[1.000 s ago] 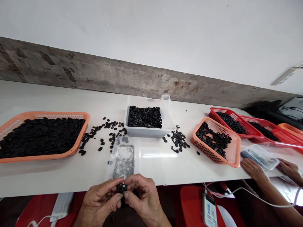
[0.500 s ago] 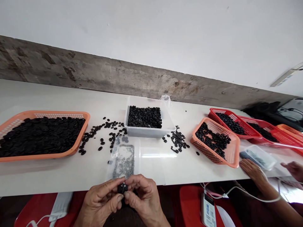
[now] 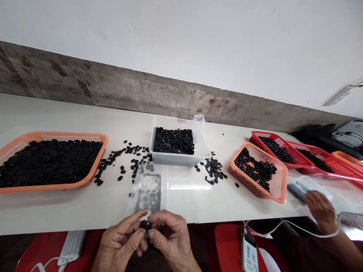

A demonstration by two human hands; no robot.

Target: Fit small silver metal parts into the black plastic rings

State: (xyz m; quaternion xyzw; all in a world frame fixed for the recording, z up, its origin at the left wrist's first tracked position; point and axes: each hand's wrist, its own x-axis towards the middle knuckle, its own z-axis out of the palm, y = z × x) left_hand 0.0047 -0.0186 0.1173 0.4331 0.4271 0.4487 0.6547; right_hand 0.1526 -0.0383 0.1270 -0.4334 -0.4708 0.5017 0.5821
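Observation:
My left hand point(image 3: 120, 241) and my right hand point(image 3: 171, 238) meet at the table's near edge, fingertips pinched together on a small black plastic part point(image 3: 145, 225). Just beyond them lies a clear plastic tray point(image 3: 138, 181) with several small grey metal pieces. Loose black parts point(image 3: 124, 160) are scattered on the white table point(image 3: 70, 207) behind it. A clear box of black rings point(image 3: 173, 141) stands at the centre.
A large orange basket point(image 3: 51, 162) heaped with black parts sits at the left. An orange basket point(image 3: 259, 170) and red baskets point(image 3: 280, 149) stand at the right, where another person's hand point(image 3: 321, 209) rests. A phone point(image 3: 249, 253) with a white cable lies below the table edge.
My hands stay pinched on the black part, barely shifting. The other person's hands at the right have moved; one now reaches toward their clear tray.

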